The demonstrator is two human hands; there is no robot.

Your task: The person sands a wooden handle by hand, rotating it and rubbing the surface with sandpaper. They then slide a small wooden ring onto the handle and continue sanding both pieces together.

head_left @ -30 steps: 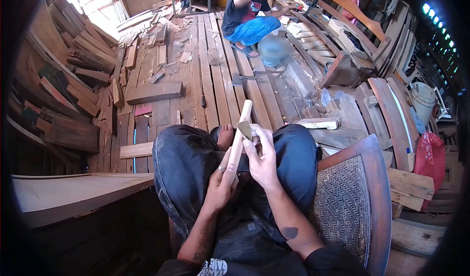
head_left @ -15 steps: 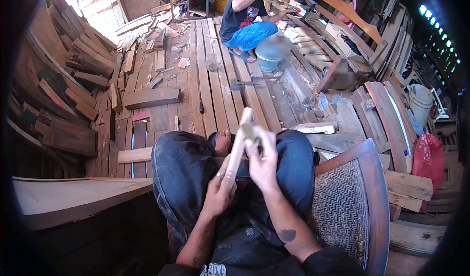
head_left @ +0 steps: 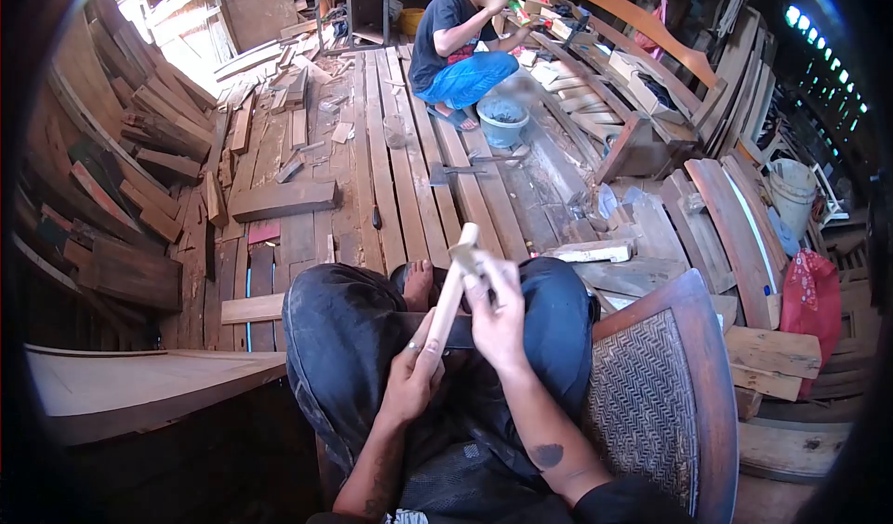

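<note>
A pale, slim wooden stick (head_left: 448, 308) slants up over my lap. My left hand (head_left: 411, 380) is wrapped round its lower end, with the thumb along the wood. Near the stick's upper end, my right hand (head_left: 496, 310) pinches a small brownish folded piece (head_left: 462, 253), which looks like sandpaper, against the wood. The fingers of that hand are slightly blurred. Both hands are above my crossed legs in dark trousers (head_left: 339, 338).
A chair with a woven back (head_left: 642, 394) stands at my right. At left is a pale board edge (head_left: 158, 384). Planks and a thick block (head_left: 286, 200) lie on the slatted floor. Ahead, a person (head_left: 460, 45) squats beside a bucket (head_left: 503, 122), holding a green object.
My right hand has slid with the folded piece closer to the stick's top end. The squatting person has brought the green object down near the face. My view has shifted slightly.
</note>
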